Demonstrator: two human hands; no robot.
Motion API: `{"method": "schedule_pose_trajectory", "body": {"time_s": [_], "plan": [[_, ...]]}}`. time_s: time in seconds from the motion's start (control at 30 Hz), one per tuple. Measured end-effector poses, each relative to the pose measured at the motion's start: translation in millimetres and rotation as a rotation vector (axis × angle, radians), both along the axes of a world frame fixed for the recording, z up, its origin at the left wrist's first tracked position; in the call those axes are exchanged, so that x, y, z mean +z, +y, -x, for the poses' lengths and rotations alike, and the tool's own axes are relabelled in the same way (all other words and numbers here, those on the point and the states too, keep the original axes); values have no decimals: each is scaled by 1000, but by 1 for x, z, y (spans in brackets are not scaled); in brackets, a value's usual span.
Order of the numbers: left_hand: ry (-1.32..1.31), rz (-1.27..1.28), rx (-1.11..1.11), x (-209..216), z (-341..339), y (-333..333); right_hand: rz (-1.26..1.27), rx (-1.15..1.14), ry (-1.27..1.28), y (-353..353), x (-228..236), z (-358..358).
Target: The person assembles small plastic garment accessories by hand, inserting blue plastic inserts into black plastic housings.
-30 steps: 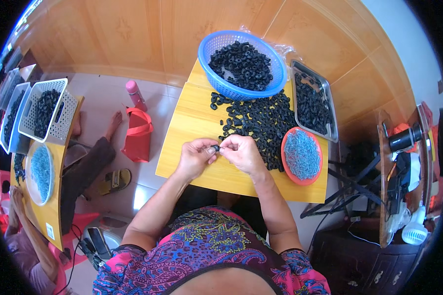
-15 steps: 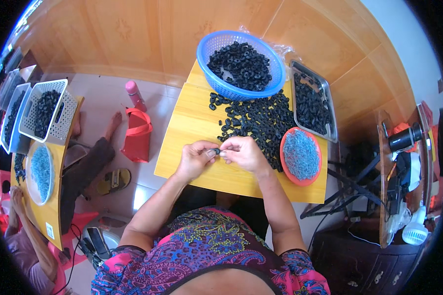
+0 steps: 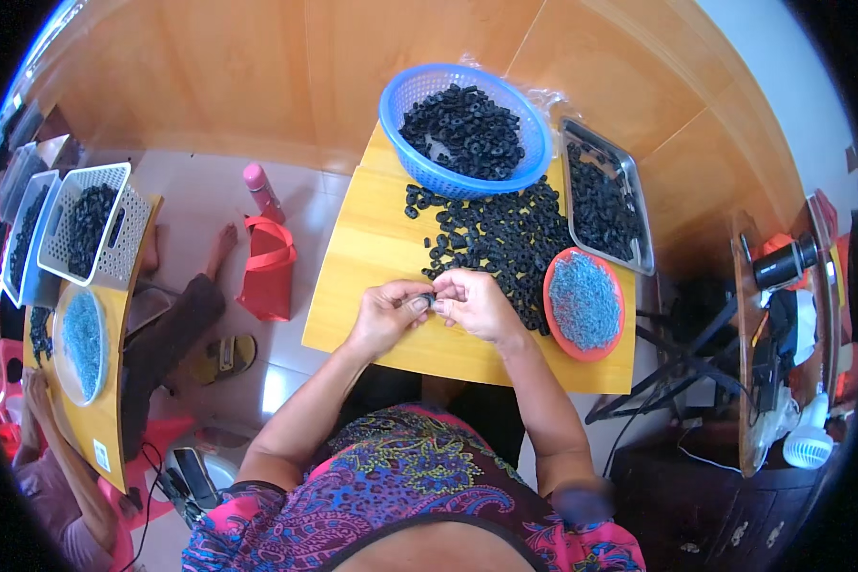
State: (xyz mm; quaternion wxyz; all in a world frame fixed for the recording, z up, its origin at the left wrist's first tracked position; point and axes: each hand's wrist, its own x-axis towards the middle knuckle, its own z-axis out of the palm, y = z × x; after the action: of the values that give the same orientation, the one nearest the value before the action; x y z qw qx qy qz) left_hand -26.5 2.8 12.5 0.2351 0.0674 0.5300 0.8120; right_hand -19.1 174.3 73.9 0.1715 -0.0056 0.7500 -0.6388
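My left hand [image 3: 389, 315] and my right hand [image 3: 475, 303] meet over the small yellow wooden table [image 3: 372, 257], pinching one small black ring [image 3: 430, 301] between their fingertips. Just beyond my right hand lies a loose heap of black rings [image 3: 491, 238]. A blue plastic basket [image 3: 462, 129] at the far edge holds more black rings. To the right stand a metal tray of black rings [image 3: 601, 205] and a red plate of small blue pieces [image 3: 583, 303].
A red bag [image 3: 269, 267] and a pink bottle [image 3: 260, 189] stand on the floor at left. Another person sits at a second table [image 3: 100, 381] with white baskets [image 3: 86, 234] and a plate of blue pieces. A tripod, camera and white fan stand at right.
Both hands have stayed together at the same spot, with only small finger movement on the black ring.
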Motion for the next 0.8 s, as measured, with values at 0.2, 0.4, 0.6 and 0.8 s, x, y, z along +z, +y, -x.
{"method": "schedule_pose_trajectory", "body": {"time_s": [0.2,0.4,0.6,0.8], "plan": [[-6,-227,247,2,2,2,-7,-274,275,22,52,43],[-37,-145,404,-3,4,11,-180,-419,383,64,93,73],[818,455,354,3,0,13,-671,-260,484,64,45,-12],[848,640,278,17,-8,26,-863,-119,541,57,5,-67]]}}
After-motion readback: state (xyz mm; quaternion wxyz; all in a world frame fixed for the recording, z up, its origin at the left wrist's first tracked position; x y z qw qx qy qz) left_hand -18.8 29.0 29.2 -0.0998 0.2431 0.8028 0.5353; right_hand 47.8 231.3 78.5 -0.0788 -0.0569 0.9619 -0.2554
